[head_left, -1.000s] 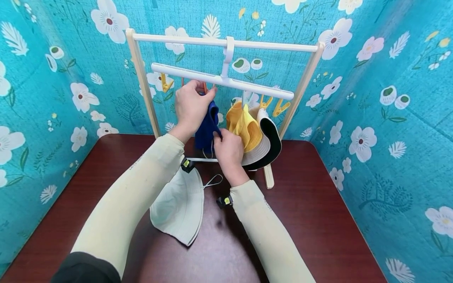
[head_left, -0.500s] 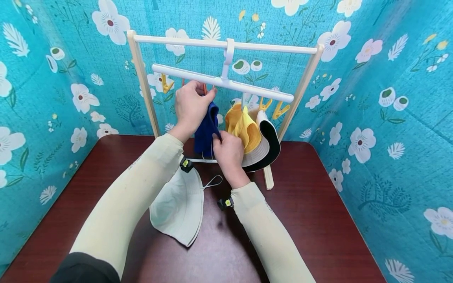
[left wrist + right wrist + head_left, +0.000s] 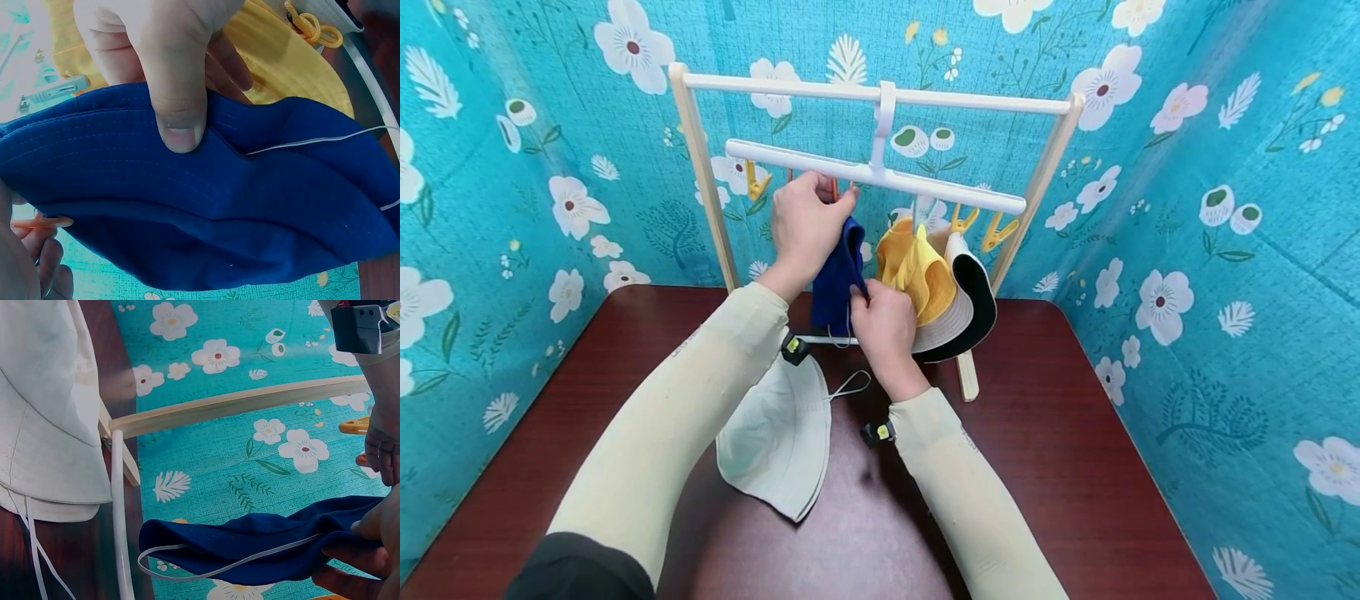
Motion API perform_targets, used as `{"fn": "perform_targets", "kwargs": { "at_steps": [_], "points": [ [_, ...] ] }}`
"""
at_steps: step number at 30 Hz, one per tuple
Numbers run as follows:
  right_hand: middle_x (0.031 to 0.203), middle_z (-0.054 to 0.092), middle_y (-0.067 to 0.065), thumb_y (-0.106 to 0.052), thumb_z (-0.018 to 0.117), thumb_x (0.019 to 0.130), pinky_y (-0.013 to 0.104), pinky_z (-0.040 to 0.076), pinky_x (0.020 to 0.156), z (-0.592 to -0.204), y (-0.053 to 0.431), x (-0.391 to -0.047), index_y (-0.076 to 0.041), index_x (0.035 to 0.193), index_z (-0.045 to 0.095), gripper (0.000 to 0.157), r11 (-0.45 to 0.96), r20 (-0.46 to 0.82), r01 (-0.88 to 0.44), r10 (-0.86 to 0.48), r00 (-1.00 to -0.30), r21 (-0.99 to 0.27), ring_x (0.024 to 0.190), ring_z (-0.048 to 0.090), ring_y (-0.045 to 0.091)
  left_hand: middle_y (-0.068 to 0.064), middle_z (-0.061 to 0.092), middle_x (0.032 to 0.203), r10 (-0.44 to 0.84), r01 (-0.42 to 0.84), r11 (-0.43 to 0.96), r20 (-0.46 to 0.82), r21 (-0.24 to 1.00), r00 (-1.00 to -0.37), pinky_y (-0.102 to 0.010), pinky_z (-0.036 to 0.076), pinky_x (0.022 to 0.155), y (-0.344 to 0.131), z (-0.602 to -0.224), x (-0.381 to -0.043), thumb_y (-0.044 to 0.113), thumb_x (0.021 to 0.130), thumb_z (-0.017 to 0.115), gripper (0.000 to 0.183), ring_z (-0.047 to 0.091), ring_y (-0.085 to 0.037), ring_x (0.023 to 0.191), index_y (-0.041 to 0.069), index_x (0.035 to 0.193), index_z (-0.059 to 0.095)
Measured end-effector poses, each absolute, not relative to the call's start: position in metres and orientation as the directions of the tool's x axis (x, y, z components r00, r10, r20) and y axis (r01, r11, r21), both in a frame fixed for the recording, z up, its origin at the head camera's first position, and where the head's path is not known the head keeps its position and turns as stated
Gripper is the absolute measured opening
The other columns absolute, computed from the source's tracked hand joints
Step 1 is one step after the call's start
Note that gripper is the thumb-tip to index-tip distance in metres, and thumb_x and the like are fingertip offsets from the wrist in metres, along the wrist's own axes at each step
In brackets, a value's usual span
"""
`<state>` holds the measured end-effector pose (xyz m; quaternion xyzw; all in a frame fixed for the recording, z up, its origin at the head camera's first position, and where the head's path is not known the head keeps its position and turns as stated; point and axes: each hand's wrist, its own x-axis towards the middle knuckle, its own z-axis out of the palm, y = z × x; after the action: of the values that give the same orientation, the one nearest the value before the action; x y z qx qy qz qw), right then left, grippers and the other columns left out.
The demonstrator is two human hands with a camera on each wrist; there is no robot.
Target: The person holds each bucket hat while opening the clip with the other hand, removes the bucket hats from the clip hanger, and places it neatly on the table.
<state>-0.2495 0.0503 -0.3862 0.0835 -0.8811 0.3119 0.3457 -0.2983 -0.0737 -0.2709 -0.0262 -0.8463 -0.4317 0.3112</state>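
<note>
Blue hat [image 3: 832,293] below L hand [image 3: 808,218], which pinches orange clip [image 3: 835,190]; R hand [image 3: 886,323] grips brim [image 3: 119,153] at hat's R.

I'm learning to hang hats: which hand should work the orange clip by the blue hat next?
Probably the left hand: it pinches the clip, while the right hand grips the blue hat.

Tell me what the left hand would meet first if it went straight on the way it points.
Probably the white hanger bar, just above the left hand in the head view; depth is unclear, so it could pass by toward the floral curtain.
</note>
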Motion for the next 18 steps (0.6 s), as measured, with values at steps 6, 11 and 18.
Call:
{"fn": "perform_targets", "kwargs": {
  "at_steps": [6,11,18],
  "points": [
    [0.058,0.064,0.003,-0.025,0.069,0.096,0.043,0.047,0.052,-0.3857,0.0520,-0.2482,-0.016,0.063,0.062,0.035,0.790,0.670,-0.367,0.073,-0.739,-0.491,0.063,0.069,0.028,0.004,0.076,0.088,-0.224,0.303,0.630,0.541,0.715,-0.811,-0.027,0.047,0.065,-0.0742,-0.2699,-0.2999,0.047,0.091,0.073,0.031,0.068,-0.008,0.081,0.018,0.086,0.067],
    [0.060,0.066,0.003,-0.024,0.069,0.096,0.044,0.047,0.053,-0.3877,0.0538,-0.2479,-0.015,0.065,0.065,0.032,0.789,0.676,-0.377,0.066,-0.734,-0.485,0.064,0.069,0.029,0.004,0.076,0.089,-0.220,0.308,0.630,0.544,0.713,-0.810,-0.027,0.049,0.066,-0.0751,-0.2699,-0.3001,0.046,0.091,0.074,0.030,0.068,-0.008,0.082,0.017,0.087,0.068],
    [0.071,0.073,0.008,-0.023,0.069,0.095,0.048,0.051,0.058,-0.3933,0.0579,-0.2488,-0.013,0.073,0.073,0.024,0.812,0.697,-0.370,0.062,-0.714,-0.451,0.069,0.070,0.033,0.003,0.076,0.088,-0.204,0.319,0.648,0.561,0.691,-0.802,-0.028,0.049,0.066,-0.0745,-0.2718,-0.2988,0.048,0.092,0.073,0.032,0.068,-0.008,0.082,0.017,0.086,0.067]
  ]
}}
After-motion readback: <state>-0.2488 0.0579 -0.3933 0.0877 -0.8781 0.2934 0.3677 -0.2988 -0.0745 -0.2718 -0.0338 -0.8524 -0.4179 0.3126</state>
